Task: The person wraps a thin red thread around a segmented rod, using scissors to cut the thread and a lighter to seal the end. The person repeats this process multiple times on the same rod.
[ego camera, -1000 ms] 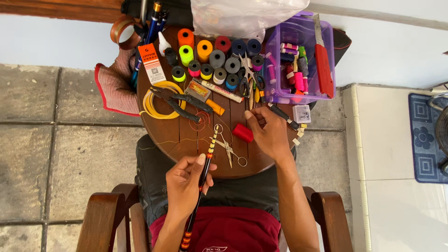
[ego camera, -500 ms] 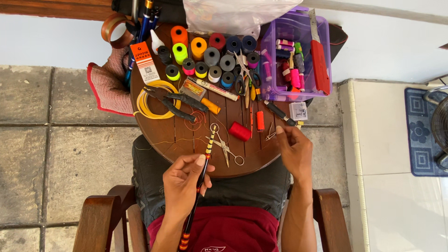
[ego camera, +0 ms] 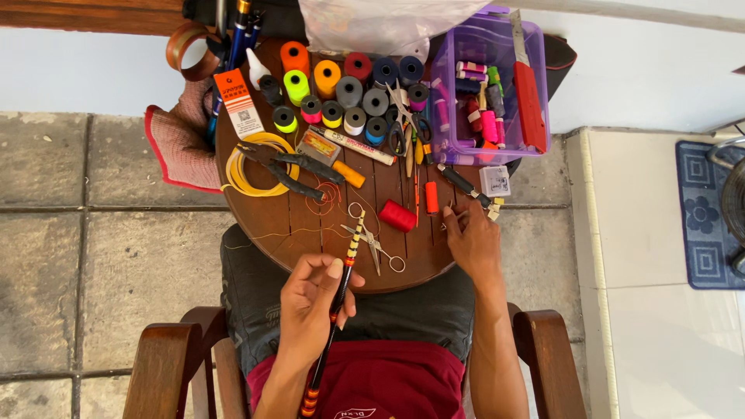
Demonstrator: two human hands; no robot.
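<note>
Change: the right hand (ego camera: 475, 244) has drawn back from the middle of the round dark wooden bench (ego camera: 264, 221). A second ago it lay beside the red thread spool (ego camera: 397, 216); now it rests at the bench edge, at about 4 o'clock.
Meaning: the right hand appears to have left the spool and reaches toward the small parts near the rim, so the rod work seems paused for a pick-up.
Left hand: the left hand (ego camera: 310, 310) has not moved. Its grip is clamped on the slim black rod with orange and yellow bands (ego camera: 335, 306), thumb on top.
Right-hand grip: fingers spread flat on the wood, fingertips apart, holding nothing that can be seen.
Rod position: it runs from the person's lap up to the bench at 6 o'clock, tilted slightly right, its banded tip just beside the small silver scissors (ego camera: 376, 247).
Rod look: thin, straight, glossy black, with wrapped bands near the tip and more orange bands at the lower end.
Near the right hand: a small white box (ego camera: 494, 181) and a black-handled tool (ego camera: 459, 181) at 3 o'clock.
Bench top: rows of coloured thread spools (ego camera: 341, 89) at 12 o'clock, a yellow wire coil (ego camera: 247, 167) with black pliers (ego camera: 291, 171) at 9 o'clock.
Beyond: a clear purple plastic box of spools (ego camera: 535, 85) at 1 o'clock, holding a red-handled saw (ego camera: 528, 97).
</note>
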